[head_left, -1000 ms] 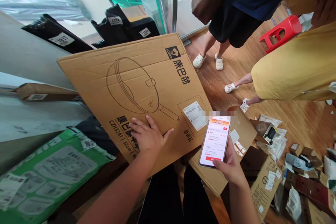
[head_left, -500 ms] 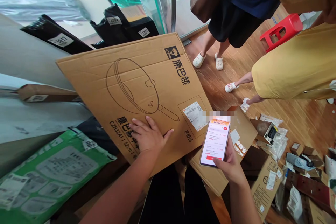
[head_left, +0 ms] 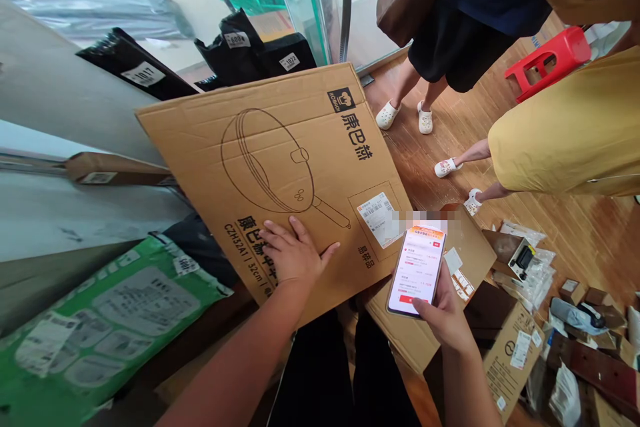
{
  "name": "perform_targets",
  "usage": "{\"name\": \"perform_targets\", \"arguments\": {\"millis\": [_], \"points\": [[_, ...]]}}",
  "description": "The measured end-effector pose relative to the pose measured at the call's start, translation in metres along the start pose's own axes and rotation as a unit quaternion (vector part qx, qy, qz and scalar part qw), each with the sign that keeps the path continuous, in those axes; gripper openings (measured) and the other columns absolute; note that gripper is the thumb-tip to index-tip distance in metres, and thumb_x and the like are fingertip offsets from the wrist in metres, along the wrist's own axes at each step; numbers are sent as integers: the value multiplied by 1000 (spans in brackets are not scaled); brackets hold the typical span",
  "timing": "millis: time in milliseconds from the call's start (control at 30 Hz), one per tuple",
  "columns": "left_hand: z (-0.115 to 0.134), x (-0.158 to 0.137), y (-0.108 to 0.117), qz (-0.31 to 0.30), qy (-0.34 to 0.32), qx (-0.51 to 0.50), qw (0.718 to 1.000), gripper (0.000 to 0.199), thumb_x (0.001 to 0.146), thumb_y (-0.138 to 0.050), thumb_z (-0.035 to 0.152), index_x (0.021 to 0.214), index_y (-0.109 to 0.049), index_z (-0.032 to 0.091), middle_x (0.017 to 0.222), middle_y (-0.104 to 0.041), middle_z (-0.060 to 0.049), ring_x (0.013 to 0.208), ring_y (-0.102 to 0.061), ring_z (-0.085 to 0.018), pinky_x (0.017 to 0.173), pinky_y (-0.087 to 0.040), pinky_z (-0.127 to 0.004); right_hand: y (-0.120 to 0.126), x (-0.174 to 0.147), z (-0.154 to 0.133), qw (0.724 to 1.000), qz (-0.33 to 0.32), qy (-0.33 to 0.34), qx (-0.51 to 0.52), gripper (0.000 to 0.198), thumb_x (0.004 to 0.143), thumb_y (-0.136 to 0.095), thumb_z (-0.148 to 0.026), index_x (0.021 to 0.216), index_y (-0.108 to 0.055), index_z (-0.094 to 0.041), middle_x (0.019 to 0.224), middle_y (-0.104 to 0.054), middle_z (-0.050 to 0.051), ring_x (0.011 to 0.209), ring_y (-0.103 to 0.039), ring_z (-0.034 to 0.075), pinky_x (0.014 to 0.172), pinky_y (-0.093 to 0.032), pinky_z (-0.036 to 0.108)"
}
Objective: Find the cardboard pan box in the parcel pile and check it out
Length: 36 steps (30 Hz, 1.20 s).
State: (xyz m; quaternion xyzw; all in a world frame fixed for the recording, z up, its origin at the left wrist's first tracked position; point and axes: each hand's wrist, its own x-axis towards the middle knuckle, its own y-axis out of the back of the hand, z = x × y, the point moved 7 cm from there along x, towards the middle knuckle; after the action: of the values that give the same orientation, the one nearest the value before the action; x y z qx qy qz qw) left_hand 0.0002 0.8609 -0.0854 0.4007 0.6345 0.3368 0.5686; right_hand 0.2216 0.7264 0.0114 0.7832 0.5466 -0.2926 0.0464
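Observation:
My left hand (head_left: 295, 255) rests on the face of a large brown cardboard box (head_left: 200, 153), fingers spread. The box bears a printed outline of a lidded frying pan, and its shipping label (head_left: 379, 219) sits toward the right. In my right hand (head_left: 444, 303) is a smartphone (head_left: 416, 271), its lit screen showing a list with a red button. My thumb lies by that button at the lower edge of the screen. Part of the box's right edge is hidden behind the phone.
A green plastic parcel (head_left: 150, 267) lies at left, and black parcels (head_left: 255, 53) stand behind the box. Another carton (head_left: 465, 240) is under the phone. Two people stand at upper right near a red stool (head_left: 550, 63). Small boxes (head_left: 590, 360) clutter the floor at right.
The whole view has shifted slightly, so most things appear farther right. My left hand stays flat on the box, and my right hand still holds the smartphone.

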Motion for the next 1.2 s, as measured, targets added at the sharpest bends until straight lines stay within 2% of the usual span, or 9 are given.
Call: {"name": "perform_targets", "arguments": {"millis": [300,600,767,1000,1200], "points": [[-1,-1,-1,3,-7,-16,1000,110,89,-62,58,153,-12,-16,150,-15,-55,143,-25,-63,109,-35,-63,-4,1,-1,1000,-14,-10,14,86,73,-85,-37,146,-39,-34,133,-68,8,119,-67,29,97,-58,46],[0,-1,-1,8,-12,29,999,110,90,-57,63,153,-13,-16,149,-20,-54,140,-31,-61,107,-38,-59,-5,0,-3,1000,-7,-7,-3,84,74,-85,-38,144,-40,-31,133,-67,9,117,-66,28,98,-55,44],[0,-2,1,8,-7,5,1000,110,89,-60,61,153,-14,-16,149,-17,-54,142,-27,-62,107,-38,-60,-8,-1,-2,1000,-12,-16,-8,79,74,-84,-40,141,-44,-31,133,-66,9,118,-66,28,98,-56,44],[-2,-1,-4,34,-10,-65,997,110,87,-60,58,154,-11,-15,152,-13,-53,145,-20,-62,108,-34,-68,-11,-2,-2,1000,-10,-11,-12,83,72,-85,-40,143,-43,-31,134,-66,8,117,-66,28,95,-58,43],[-2,-1,-2,33,-15,-67,997,107,89,-58,56,153,-12,-16,151,-14,-53,144,-20,-63,107,-36,-68,-16,-2,-4,999,-26,-17,8,85,72,-85,-38,145,-41,-33,136,-65,6,117,-67,28,94,-60,44]]}}
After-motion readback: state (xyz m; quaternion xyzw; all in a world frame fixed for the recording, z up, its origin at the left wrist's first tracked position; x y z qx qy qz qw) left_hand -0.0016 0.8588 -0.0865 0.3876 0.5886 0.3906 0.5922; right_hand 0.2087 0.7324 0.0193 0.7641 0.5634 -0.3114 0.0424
